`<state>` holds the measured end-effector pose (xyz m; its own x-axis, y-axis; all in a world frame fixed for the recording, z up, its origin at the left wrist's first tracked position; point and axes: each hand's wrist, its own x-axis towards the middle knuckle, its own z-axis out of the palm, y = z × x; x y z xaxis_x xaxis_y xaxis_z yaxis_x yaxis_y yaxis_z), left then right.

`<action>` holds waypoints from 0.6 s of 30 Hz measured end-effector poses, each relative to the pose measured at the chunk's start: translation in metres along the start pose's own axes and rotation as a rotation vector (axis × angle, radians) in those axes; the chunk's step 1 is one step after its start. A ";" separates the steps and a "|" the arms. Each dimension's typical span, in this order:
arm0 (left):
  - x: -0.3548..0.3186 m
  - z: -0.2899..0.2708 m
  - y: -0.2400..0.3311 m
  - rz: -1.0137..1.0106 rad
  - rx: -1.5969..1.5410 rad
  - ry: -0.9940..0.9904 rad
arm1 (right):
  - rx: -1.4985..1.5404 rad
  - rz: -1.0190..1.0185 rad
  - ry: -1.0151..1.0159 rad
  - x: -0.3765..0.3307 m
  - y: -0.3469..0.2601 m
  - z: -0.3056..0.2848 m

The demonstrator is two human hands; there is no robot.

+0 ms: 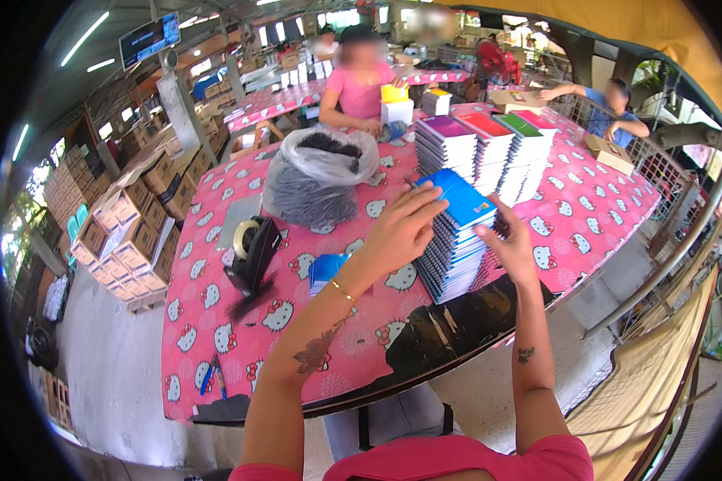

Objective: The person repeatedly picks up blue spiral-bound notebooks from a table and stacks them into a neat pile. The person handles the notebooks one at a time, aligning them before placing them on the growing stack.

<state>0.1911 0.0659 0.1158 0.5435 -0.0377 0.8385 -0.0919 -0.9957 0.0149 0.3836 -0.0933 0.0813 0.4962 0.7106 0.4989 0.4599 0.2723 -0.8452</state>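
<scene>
A tall stack of blue-covered spiral notebooks (456, 248) stands near the table's front edge. My left hand (409, 226) presses against its upper left side, fingers reaching over the corner of the top cover. On the opposite side my right hand (509, 242) grips the upper edge, thumb toward me and the other fingers partly hidden behind the stack. Between them the hands hold the top of the stack. Left of it, partly behind my left forearm, lie a few more blue notebooks (326, 268).
Behind stand stacks of purple (445, 144), red (489, 148) and green notebooks (529, 148). A plastic bag of black spirals (313, 180), a tape dispenser (253, 252) and pens (214, 377) occupy the left. One person (363, 92) works across the table, another (614, 116) at far right.
</scene>
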 end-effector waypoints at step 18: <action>-0.223 -0.051 -0.031 -0.455 0.465 -0.402 | 0.173 -0.072 -0.322 -0.104 0.012 0.143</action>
<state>0.0303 0.1092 -0.0439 0.7140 0.4450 0.5405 0.5259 -0.8505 0.0055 0.2325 -0.0711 -0.0076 0.1973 0.8459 0.4955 0.3402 0.4150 -0.8438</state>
